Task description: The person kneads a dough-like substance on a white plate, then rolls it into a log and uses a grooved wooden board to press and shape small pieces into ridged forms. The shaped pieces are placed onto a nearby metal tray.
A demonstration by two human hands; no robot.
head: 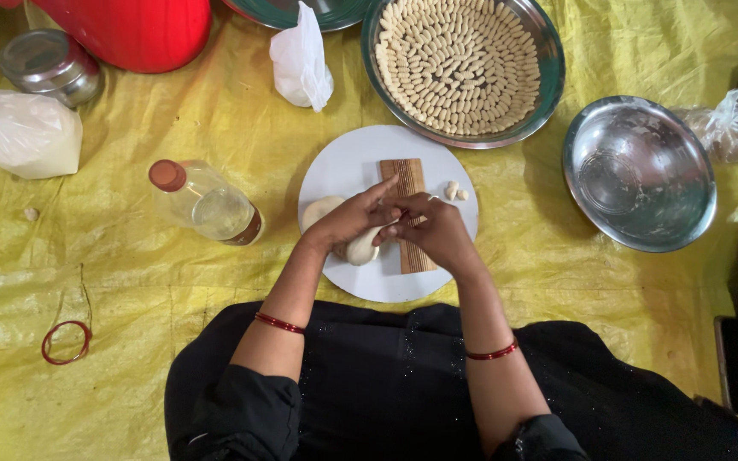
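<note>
My left hand [348, 220] rests on a lump of pale dough [360, 249] lying on a round white board [343, 162]. Its fingers reach toward a ridged wooden board [405, 175] in the board's middle. My right hand [437, 229] lies over the ridged board, fingertips meeting the left hand's, pinching at the dough. Two small shaped dough pieces [454, 189] sit just right of the ridged board. What the right fingertips hold is hidden.
A steel tray [548, 60] packed with several rows of shaped dough pieces stands behind. An empty steel bowl [638, 171] is at right. A bottle of oil [202, 201], white bags [19, 132] [301, 60], a red container [134, 30], a steel tin [49, 67] and a red bangle [66, 341] lie left.
</note>
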